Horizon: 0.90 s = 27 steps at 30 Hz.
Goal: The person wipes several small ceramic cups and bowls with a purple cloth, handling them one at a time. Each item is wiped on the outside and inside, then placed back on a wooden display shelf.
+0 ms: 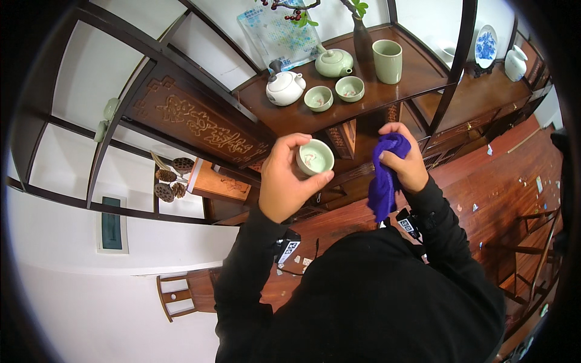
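Between the thumb and fingers of my left hand [286, 181] is a small celadon teacup [315, 157], tipped so its inside shows a reddish motif. My right hand [406, 159] grips a bunched purple cloth [386, 181], whose loose end hangs below the fingers. Cup and cloth are apart, both in front of the wooden shelf [263, 113]. On that shelf two matching teacups, a left one [318, 99] and a right one [350, 89], stand side by side. Behind them are a white teapot [286, 89] with a dark handle and a celadon teapot [334, 62].
A tall celadon cup [387, 62] and a dark vase [361, 41] with a berry branch stand at the shelf's right. A printed plastic packet [281, 38] leans behind. Dark lattice uprights frame the shelf. Farther right are a blue-and-white plate [486, 46] and a white vase [516, 63].
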Tool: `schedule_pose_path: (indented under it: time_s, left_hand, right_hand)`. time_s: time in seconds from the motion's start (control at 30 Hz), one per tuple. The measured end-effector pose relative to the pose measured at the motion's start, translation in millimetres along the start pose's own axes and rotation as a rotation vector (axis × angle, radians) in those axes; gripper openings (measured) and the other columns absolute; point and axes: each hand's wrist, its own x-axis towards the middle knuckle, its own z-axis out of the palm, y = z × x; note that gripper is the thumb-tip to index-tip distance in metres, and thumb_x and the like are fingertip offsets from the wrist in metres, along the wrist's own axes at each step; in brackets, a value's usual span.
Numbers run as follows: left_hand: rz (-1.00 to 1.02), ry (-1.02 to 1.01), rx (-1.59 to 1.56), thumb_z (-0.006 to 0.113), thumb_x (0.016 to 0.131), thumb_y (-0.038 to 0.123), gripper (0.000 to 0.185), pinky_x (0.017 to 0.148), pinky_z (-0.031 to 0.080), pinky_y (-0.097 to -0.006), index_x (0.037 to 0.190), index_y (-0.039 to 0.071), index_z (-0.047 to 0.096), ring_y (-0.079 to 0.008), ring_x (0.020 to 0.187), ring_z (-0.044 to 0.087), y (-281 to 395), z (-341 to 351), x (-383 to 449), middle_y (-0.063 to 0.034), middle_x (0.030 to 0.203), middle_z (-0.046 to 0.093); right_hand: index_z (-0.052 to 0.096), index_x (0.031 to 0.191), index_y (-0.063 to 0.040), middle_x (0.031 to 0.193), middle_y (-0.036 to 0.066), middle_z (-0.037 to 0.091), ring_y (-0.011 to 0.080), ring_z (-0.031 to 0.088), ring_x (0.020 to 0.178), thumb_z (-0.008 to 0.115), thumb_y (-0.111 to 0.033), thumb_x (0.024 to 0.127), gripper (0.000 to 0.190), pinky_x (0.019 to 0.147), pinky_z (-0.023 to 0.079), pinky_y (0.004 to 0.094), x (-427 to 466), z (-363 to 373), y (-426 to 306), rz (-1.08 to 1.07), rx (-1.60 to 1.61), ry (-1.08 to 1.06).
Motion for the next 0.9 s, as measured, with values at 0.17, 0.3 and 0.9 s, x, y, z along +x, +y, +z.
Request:
schedule_pose_path:
  time_s: [0.17, 0.3, 0.9]
  left_hand:
    - [-0.071, 0.111, 0.120, 0.086, 0.076, 0.013, 0.054, 0.080, 0.056, -0.0322, 0.115, 0.002, 0.051, -0.0200, 0.094, 0.068, -9.7, 10.4, 28.4, -0.0154, 0.111, 0.066]
    - [-0.052, 0.131, 0.281, 0.089, 0.073, 0.023, 0.053, 0.077, 0.054, -0.0370, 0.111, 0.002, 0.057, -0.0266, 0.089, 0.068, -8.1, 20.3, 47.8, -0.0145, 0.100, 0.069]
    - [0.534, -0.336, 0.628, 0.078, 0.075, 0.028, 0.049, 0.078, 0.055, -0.0412, 0.109, 0.003, 0.051, -0.0371, 0.086, 0.069, 60.6, 138.9, 216.3, -0.0204, 0.091, 0.067]
  right_hand:
    - [0.050, 0.120, -0.005, 0.093, 0.000, 0.058, 0.0083, 0.058, 0.085, 0.065, 0.000, 0.083, 0.041, 0.078, 0.049, 0.0231, -12.8, -17.1, 11.6, 0.042, -0.053, 0.102]
    - [0.052, 0.121, -0.002, 0.094, 0.001, 0.061, 0.0080, 0.060, 0.084, 0.067, 0.001, 0.084, 0.041, 0.078, 0.051, 0.0238, -17.9, -28.3, 18.9, 0.035, -0.017, 0.126]
    - [0.055, 0.118, -0.003, 0.095, 0.002, 0.063, 0.0094, 0.061, 0.085, 0.071, -0.002, 0.082, 0.039, 0.079, 0.051, 0.0258, -30.0, -69.3, 42.8, 0.076, -0.002, 0.189]
